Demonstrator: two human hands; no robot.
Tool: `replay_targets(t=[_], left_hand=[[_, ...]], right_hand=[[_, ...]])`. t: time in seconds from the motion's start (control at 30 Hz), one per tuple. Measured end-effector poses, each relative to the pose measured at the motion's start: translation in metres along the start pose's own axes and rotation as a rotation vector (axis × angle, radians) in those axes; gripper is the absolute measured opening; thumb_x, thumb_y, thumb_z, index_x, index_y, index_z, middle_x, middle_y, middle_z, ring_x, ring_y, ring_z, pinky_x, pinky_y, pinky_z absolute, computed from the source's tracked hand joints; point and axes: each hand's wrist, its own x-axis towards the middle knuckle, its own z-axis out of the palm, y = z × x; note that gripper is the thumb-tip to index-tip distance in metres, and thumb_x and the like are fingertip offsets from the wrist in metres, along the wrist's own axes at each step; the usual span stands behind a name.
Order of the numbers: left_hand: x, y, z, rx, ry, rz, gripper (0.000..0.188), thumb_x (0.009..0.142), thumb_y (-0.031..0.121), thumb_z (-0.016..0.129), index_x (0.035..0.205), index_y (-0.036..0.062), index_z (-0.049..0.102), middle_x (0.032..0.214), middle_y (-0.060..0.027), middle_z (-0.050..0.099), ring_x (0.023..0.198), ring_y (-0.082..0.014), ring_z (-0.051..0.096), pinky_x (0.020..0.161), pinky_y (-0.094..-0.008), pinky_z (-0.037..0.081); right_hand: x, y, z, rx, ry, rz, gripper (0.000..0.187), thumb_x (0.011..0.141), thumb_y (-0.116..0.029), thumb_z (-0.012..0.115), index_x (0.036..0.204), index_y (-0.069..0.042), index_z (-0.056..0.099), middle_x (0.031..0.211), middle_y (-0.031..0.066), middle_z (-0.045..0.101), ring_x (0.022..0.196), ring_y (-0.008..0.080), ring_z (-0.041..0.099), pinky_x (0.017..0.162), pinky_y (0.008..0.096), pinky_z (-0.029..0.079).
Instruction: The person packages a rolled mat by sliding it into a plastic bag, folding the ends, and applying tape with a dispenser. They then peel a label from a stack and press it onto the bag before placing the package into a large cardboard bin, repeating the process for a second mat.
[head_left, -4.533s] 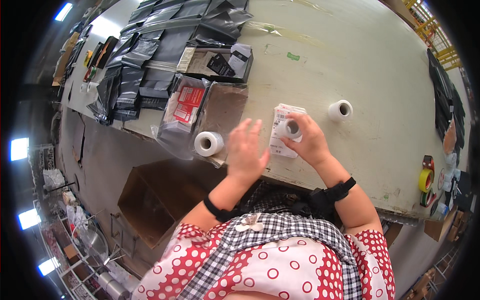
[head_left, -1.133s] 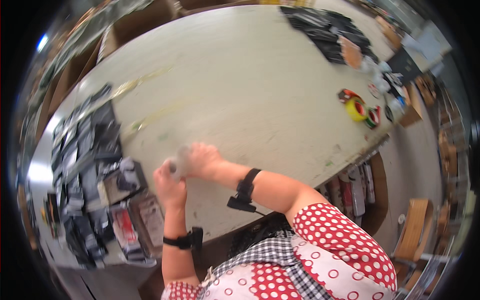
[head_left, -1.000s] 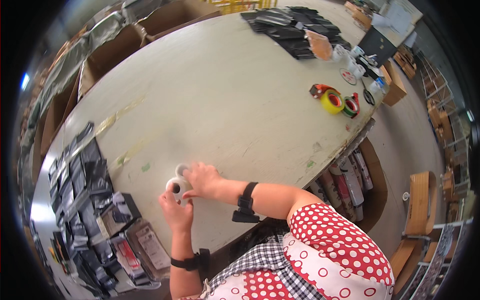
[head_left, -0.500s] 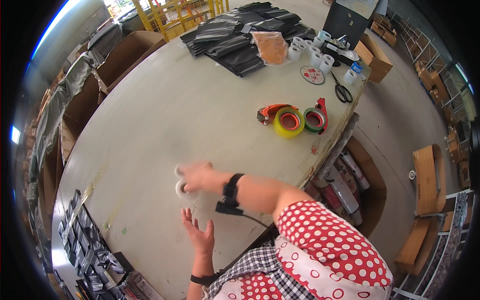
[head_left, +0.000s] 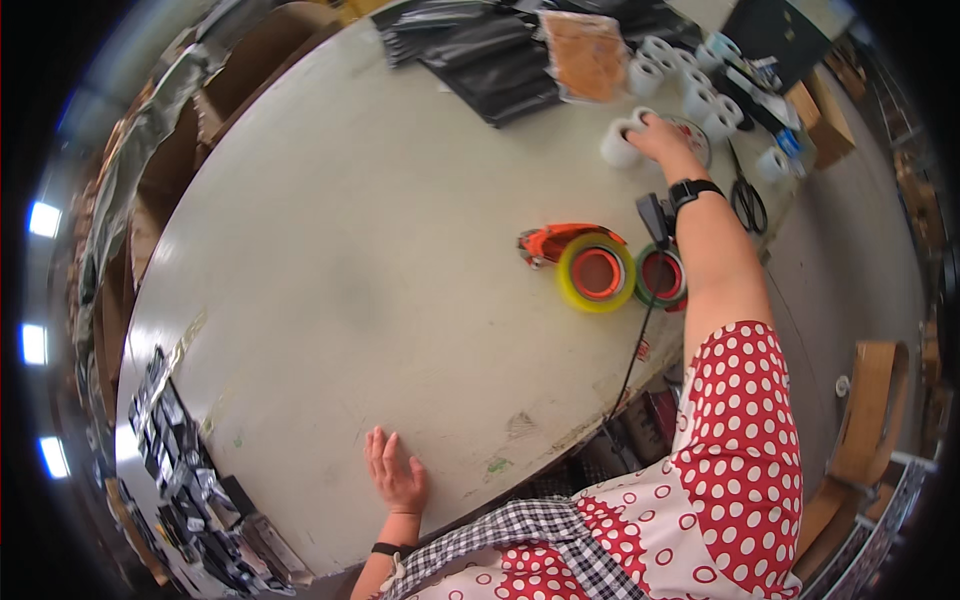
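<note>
Far over the pale table (head_left: 400,250), this looks like the carrying step, and the next move calls for keeping two white rolls (head_left: 619,150) together.
Right arm (head_left: 722,265) stretched forward, right hand (head_left: 666,142) narrowed on them, fingertips at the cores, just beside the cluster of white rolls (head_left: 698,103); left hand (head_left: 399,484) near the front edge, fingers loosely spread, holding nothing.

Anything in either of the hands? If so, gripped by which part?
Right hand: two white rolls, held at their top ends by the core openings; whether the grip reaches inside can't be told. Left hand: nothing.
</note>
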Motion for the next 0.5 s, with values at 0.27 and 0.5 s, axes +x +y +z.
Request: replay_targets(t=[0.27,0.5], left_hand=[[-0.006,0.001,-0.002,0.104,0.051,-0.009,0.05,0.079,0.012,0.047,0.128,0.003,0.046,0.142,-0.0213,0.038,0.134,-0.0409,0.033,0.11,-0.0518,0.027],[-0.014,-0.004,-0.004,0.205,0.068,0.015,0.049,0.081,0.017,0.042,0.127,-0.001,0.043,0.14,-0.0252,0.036,0.132,-0.0445,0.031,0.109,-0.0544,0.025]], right_hand=[[-0.227,0.139,-0.007,0.352,1.02,0.044,0.025,0.08,-0.009,0.066,0.102,-0.003,0.056,0.097,0.0127,0.058,0.088,0.0275,0.056,0.083,0.0375,0.047],[-0.28,0.283,0.234,0.474,0.13,0.762,0.089,0.072,-0.046,0.074,0.131,0.01,0.039,0.133,0.0295,0.045,0.124,0.0391,0.046,0.099,0.0399,0.04]])
